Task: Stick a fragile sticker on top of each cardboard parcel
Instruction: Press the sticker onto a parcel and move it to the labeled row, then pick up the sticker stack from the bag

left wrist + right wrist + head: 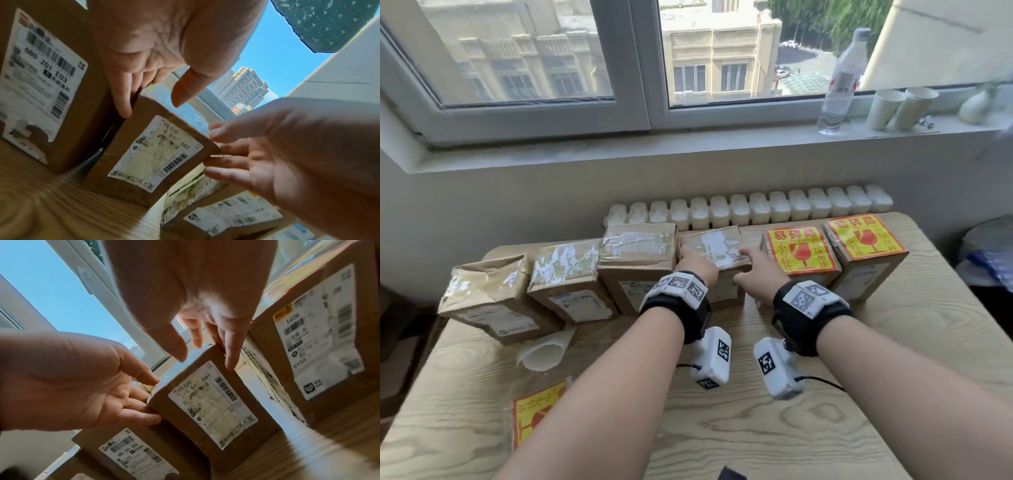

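Six cardboard parcels stand in a row on the wood-grain table (893,359), running 9 to 3 o'clock across the head view. Both hands are on the fourth parcel (717,246) from the left, roughly 12 o'clock of frame centre. Left hand (693,262) is at its left top edge, fingers straight and slightly spread, fingertips (123,105) running down the left side in the gap to the third parcel (637,253), thumb over the taped top; no curl round the box. Right hand (756,265) is at the right top edge, fingers (231,353) likewise straight, laid along the right side, thumb hovering above the top. Neither hand carries anything. Fourth parcel's top has only clear tape and white label scraps, its front face a worn shipping label (156,154). The two parcels at 2 o'clock, fifth (799,253) and sixth (864,243), each have a yellow-and-red fragile sticker on top. First parcel (486,294), second parcel (566,274) and the third show taped tops only. A loose fragile sticker (537,411) lies flat on the table at 8 o'clock, partly hidden by the left forearm; a curl of white backing paper (544,353) sits just in front of the first and second parcels. On the windowsill at 1 o'clock: a plastic bottle (840,82) and two paper cups (900,108).
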Tool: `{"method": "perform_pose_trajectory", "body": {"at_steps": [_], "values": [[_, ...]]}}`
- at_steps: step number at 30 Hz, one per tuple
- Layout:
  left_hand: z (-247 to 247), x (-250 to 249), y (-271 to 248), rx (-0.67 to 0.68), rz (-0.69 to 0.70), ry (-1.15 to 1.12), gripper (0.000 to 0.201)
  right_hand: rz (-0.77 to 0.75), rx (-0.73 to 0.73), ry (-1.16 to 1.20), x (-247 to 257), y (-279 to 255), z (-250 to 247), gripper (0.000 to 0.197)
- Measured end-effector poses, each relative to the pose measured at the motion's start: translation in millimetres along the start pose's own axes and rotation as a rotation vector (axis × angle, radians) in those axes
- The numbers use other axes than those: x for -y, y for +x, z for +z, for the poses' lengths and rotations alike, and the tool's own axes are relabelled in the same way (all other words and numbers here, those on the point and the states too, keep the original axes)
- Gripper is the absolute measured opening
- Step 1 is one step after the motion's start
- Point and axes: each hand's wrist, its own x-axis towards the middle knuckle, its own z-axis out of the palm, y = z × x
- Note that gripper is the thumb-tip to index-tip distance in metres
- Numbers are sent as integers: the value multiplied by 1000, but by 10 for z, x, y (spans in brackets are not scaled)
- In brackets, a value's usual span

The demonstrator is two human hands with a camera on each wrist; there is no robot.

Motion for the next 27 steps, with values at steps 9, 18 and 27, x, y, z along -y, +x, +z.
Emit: {"method": "perform_pose_trajectory", "body": {"at_steps": [9, 18, 27], "values": [[-24, 234, -29, 87, 122, -13, 76, 96, -19, 88, -5, -330, 123, 73], [-7, 674, -65, 88, 92, -140, 17, 155, -82, 83, -204, -711, 136, 43], [177, 1210, -479, 136, -1, -255, 28, 125, -89, -72, -518, -1198, 330, 27]]}}
